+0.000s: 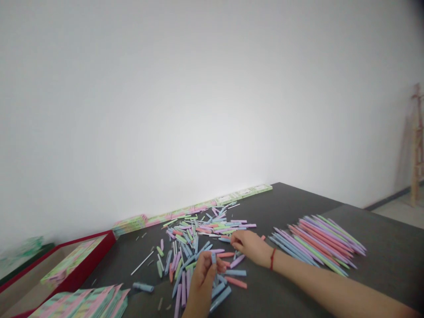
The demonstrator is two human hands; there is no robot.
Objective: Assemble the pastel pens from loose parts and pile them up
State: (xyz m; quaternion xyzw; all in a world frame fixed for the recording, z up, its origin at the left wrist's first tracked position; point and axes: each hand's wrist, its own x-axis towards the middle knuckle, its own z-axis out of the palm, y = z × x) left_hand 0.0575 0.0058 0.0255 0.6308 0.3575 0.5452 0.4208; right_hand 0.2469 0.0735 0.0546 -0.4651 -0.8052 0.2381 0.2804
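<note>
My left hand (204,270) is closed around a light blue pen barrel (213,257), which stands nearly upright between thumb and fingers. Just beyond it to the right, my right hand (248,245) reaches over the pile with its fingers curled down and together. Whatever its fingertips hold is hidden. Around both hands lies a loose pile of pastel pen parts (194,229) in blue, purple, green and coral. A blue pen part (236,273) and a coral one (236,282) lie below my right wrist, which wears a red string.
Whole pastel pens (318,243) lie in a bundle on the dark table (265,296) at right. Flat printed packs (185,211) line the wall. A red-edged box (99,251) and fanned printed packs (86,302) sit at left. A thin white stick (142,263) lies near the pile.
</note>
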